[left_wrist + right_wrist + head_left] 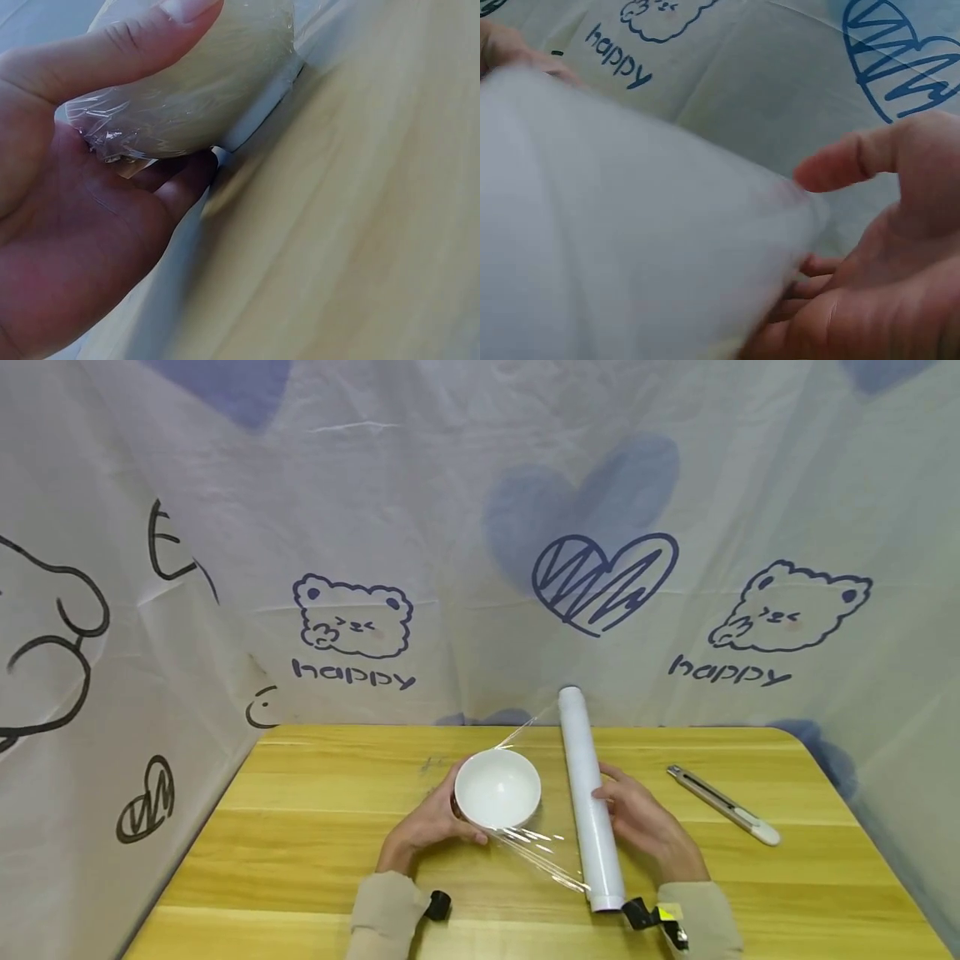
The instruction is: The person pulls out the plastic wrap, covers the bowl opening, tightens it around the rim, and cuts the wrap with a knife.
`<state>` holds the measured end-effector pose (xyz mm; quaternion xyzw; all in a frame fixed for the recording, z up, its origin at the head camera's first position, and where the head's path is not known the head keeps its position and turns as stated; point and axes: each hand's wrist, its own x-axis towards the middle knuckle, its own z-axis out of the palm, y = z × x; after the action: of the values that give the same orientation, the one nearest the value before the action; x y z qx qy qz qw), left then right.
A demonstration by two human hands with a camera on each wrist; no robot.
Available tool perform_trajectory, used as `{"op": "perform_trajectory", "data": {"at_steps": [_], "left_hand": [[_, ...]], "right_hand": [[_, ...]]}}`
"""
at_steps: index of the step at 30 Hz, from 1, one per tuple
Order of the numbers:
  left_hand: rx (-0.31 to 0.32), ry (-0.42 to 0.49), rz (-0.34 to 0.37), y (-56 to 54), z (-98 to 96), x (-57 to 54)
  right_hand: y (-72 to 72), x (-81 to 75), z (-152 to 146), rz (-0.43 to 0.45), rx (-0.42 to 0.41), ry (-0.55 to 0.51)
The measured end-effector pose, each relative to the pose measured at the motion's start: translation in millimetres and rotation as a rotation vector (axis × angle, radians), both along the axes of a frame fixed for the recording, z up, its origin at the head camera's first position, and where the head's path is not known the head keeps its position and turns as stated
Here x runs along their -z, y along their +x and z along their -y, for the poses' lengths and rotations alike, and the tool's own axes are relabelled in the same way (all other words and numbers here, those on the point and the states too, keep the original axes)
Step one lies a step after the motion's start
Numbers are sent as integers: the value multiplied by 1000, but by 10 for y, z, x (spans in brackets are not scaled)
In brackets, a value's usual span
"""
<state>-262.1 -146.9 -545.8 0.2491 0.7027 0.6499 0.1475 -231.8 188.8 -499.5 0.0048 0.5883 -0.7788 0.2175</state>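
My left hand (431,820) grips a white bowl (498,789) from its left side, thumb in front. Seen from the left wrist, clear wrinkled film covers the wall of the bowl (225,97), and fingers reach under its base. A stretch of cling film (543,857) runs from the bowl to a long white cling film roll (587,802). That roll slants upright in the head view, to the right of the bowl. My right hand (645,822) holds it from the right, around mid-length. In the right wrist view the roll (645,217) is blurred, with thumb and fingers at its edge.
A utility knife (723,804) lies on the wooden table (315,827), right of my right hand. Behind the table hangs a pale cloth (465,527) with drawn bears and hearts. Dark wrist camera mounts (438,906) sit by the sleeves.
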Motion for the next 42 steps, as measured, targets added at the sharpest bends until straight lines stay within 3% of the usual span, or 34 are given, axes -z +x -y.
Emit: {"op": "perform_trajectory", "data": {"at_steps": [5,20,35,42], "left_hand": [[31,28,24,-28,42,-10],[48,27,15,-101,31,2],[65,27,44,-66,28,23],[54,59,73,-70,26,23]], "right_hand": [[17,16,-81,-11,-34,143],[76,-18,-113,-93,15,566],[151,-47,-88,-127,24,808],[142,-24,-121,-160,14,810]]}}
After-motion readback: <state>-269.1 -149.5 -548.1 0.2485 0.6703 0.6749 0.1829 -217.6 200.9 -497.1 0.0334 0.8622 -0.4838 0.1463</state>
